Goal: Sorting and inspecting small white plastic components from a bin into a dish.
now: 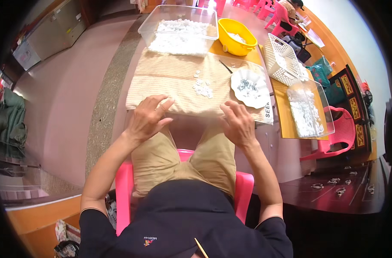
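My left hand (pixel 149 118) is at the front edge of the beige striped towel (pixel 161 75), its fingers loosely spread and holding nothing visible. At the same edge, to the right, my right hand (pixel 239 124) has bent, parted fingers and nothing visible in them. Beyond and between both hands lies a loose cluster of small white pieces (pixel 202 90). Just past my right hand stands a white scalloped plate (pixel 260 101) with small greyish metallic-looking pieces (pixel 248 87) in it. A thin dark stick-like tool (pixel 225 66) lies near the plate's far left rim.
At the table's far side stand a clear plastic bin (pixel 143 31) of white pieces and a yellow tub (pixel 237 46). To the right, a side table (pixel 286 129) bears a white perforated basket (pixel 282 64) and another clear bin (pixel 327 107). Another person (pixel 289 10) sits at the far right.
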